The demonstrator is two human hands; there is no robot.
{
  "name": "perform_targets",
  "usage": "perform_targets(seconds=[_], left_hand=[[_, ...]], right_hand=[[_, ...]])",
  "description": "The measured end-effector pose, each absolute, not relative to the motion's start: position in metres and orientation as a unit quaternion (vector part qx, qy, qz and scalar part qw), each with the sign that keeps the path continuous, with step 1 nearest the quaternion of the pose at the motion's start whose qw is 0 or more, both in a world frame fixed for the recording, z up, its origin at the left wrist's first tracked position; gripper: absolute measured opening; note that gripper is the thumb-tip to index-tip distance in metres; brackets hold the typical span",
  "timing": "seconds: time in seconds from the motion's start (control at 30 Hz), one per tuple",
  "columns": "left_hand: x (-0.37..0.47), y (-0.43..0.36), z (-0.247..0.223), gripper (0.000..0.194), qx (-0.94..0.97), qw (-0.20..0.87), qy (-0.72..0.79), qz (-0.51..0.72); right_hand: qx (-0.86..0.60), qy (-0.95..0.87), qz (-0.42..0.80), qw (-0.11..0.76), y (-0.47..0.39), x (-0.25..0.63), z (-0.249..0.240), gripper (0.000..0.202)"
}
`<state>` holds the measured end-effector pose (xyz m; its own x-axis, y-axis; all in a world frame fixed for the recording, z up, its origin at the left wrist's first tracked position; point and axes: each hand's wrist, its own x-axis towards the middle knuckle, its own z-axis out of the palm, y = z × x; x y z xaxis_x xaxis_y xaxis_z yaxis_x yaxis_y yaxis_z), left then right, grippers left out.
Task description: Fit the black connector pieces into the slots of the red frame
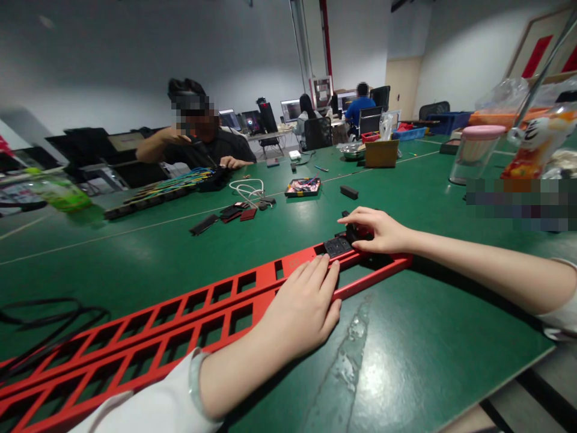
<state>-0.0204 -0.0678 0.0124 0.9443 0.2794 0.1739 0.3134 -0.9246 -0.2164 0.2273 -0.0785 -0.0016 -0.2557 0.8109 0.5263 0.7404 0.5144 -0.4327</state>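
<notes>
A long red frame (265, 278) with rows of rectangular openings lies across the green table. My left hand (303, 304) rests flat on it, fingers stretched over the rails near its right part. A flat black part (337, 246) sits in the frame just beyond my left fingertips. At the frame's far right end my right hand (376, 231) has its thumb and fingers curled round a dark piece (351, 232). The fingers partly hide that piece and where it meets the frame.
Beyond the frame are black and red pieces (231, 213), a white cable (247, 187), a small tray (303, 187) and a black block (348, 192). A person sits across, by a wired strip (166, 191). A pink-lidded jar (478, 155) stands right; black cables (54, 319) lie left.
</notes>
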Motion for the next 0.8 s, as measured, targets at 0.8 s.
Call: perform_targets(seconds=[0.8], left_hand=[[-0.0205, -0.0682, 0.0124, 0.050, -0.978, 0.126, -0.155, -0.064]], right_hand=[[-0.489, -0.811, 0.129, 0.295, -0.0731, 0.2335, 0.0043, 0.048]])
